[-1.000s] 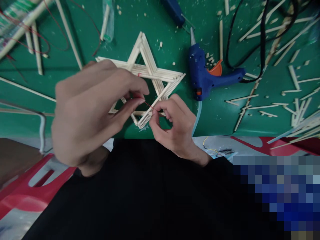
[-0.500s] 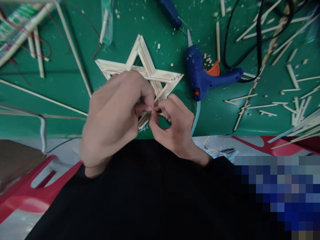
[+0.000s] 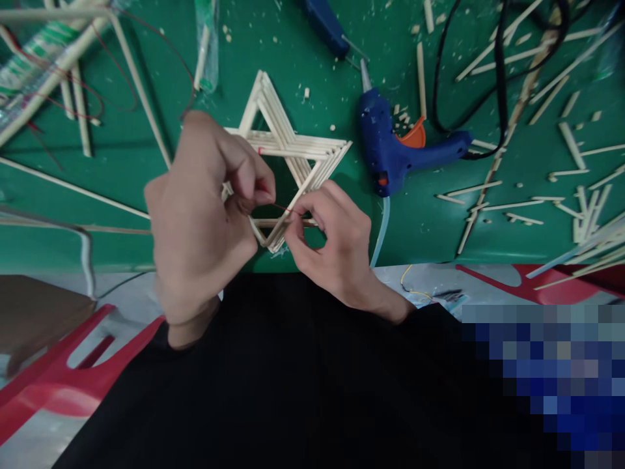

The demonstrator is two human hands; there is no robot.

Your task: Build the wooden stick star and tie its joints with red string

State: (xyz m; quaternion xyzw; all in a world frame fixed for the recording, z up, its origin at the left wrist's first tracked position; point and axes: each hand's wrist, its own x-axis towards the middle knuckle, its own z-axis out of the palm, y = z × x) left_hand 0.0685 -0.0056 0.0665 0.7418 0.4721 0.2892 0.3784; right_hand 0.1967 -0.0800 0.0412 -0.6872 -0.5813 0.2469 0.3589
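A six-pointed star of stacked pale wooden sticks (image 3: 293, 146) lies on the green table near its front edge. My left hand (image 3: 205, 189) is over the star's left side, thumb and forefinger pinched on a thin red thread (image 3: 280, 207). The thread runs across to my right hand (image 3: 336, 234), whose thumb and forefinger pinch it beside a slanting stick of the lower right part. Another bit of red shows on the star's upper crossbar. My left hand hides the star's left points.
Right of the star lies a blue glue gun (image 3: 385, 143) with an orange trigger and black cord (image 3: 499, 85). A blue-handled tool (image 3: 328, 29) is behind it. Cut sticks (image 3: 569, 146) are scattered at right; longer sticks (image 3: 141, 85) and red thread lie at left. Red chairs (image 3: 73, 384) stand below.
My left hand has moved left, away from my right hand, and a length of red thread now shows between them. The star appears turned and shifted slightly left.
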